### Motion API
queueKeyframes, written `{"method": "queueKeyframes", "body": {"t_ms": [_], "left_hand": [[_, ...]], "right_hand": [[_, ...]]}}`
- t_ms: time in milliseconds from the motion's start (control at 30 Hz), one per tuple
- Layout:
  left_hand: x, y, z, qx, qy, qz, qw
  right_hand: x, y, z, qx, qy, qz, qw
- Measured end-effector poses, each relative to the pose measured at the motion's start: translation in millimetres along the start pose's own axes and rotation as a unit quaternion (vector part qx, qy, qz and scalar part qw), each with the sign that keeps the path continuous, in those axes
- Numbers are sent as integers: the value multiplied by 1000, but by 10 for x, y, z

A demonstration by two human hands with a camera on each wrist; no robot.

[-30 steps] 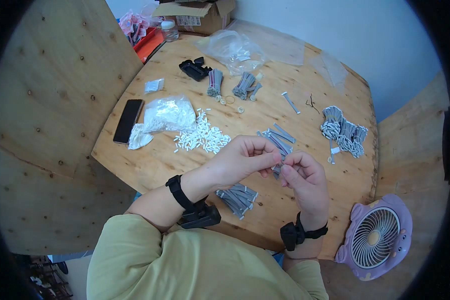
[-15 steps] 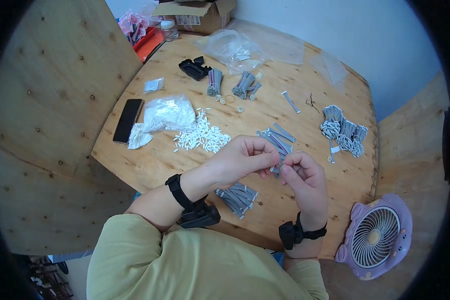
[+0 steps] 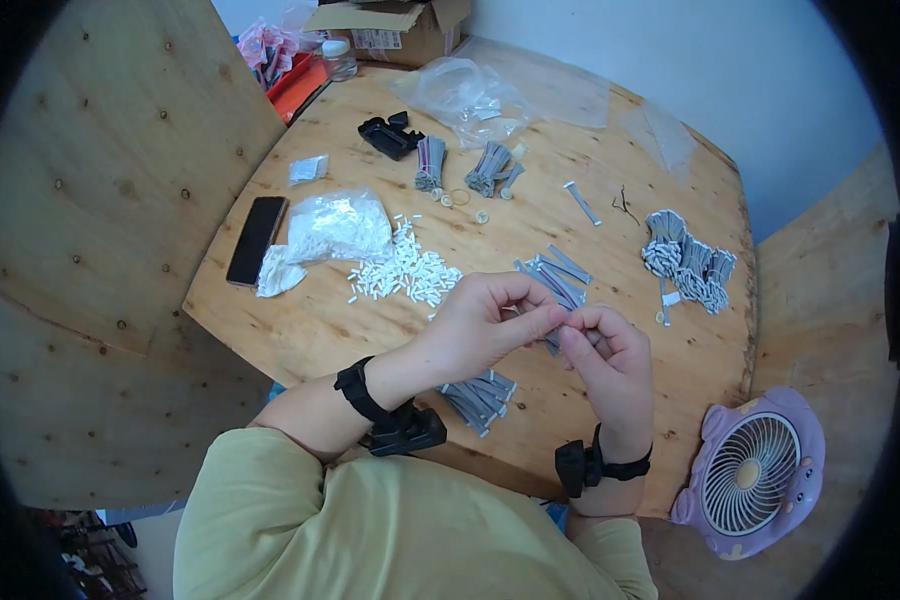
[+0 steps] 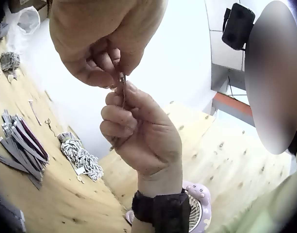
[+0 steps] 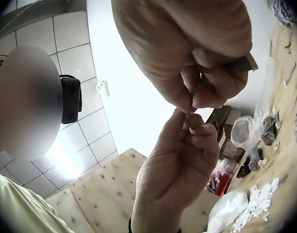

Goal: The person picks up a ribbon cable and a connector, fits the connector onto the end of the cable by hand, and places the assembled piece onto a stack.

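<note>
Both hands meet fingertip to fingertip above the table. My right hand (image 3: 612, 360) holds a short grey ribbon cable (image 5: 244, 63), most of it hidden in the curled fingers. At the cable's upper end my left hand (image 3: 490, 325) pinches a small pale piece (image 4: 122, 76) between thumb and finger, largely covered by the fingertips. Beyond the hands lies a loose pile of grey ribbon cables (image 3: 560, 272) with white ends. Another pile of ribbon cables (image 3: 482, 400) lies below the left wrist. To the left is a heap of small white pieces (image 3: 410, 270).
A clear bag of white pieces (image 3: 340, 228) lies beside a phone (image 3: 257, 241). Tied cable bundles (image 3: 685, 258) lie at the right, more bundles (image 3: 430, 165) at the back. A purple fan (image 3: 750, 475) stands right of the table; a cardboard box (image 3: 410, 40) is at the back.
The left hand has shifted slightly right, closing the small gap between the two hands' fingertips. The right hand has moved a little left. The things on the table have stayed put.
</note>
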State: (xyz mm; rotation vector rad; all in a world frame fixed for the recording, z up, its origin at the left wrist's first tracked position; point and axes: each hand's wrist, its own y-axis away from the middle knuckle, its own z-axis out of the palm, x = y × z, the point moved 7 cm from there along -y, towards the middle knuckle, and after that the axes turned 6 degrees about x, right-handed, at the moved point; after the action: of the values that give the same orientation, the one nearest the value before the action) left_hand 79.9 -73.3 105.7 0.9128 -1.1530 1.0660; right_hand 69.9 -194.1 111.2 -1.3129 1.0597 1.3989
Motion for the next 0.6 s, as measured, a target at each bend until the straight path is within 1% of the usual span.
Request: {"method": "queueKeyframes", "body": {"t_ms": [100, 200, 233, 300, 500, 600], "left_hand": [[-16, 0, -16, 14, -12, 0, 1000], [-28, -9, -9, 11, -15, 12, 1000], [-35, -9, -6, 9, -9, 4, 1000], [-42, -9, -5, 5, 2, -10, 1000], [-57, -12, -3, -6, 29, -14, 999], [-31, -3, -3, -4, -10, -8, 1000]], "right_hand": [[10, 0, 9, 7, 1, 6, 1000], [35, -8, -13, 7, -1, 11, 1000], [40, -9, -18, 6, -3, 13, 1000], [33, -8, -11, 18, 0, 6, 1000], [20, -11, -28, 26, 12, -24, 999], [17, -8, -25, 26, 18, -22, 999]]}}
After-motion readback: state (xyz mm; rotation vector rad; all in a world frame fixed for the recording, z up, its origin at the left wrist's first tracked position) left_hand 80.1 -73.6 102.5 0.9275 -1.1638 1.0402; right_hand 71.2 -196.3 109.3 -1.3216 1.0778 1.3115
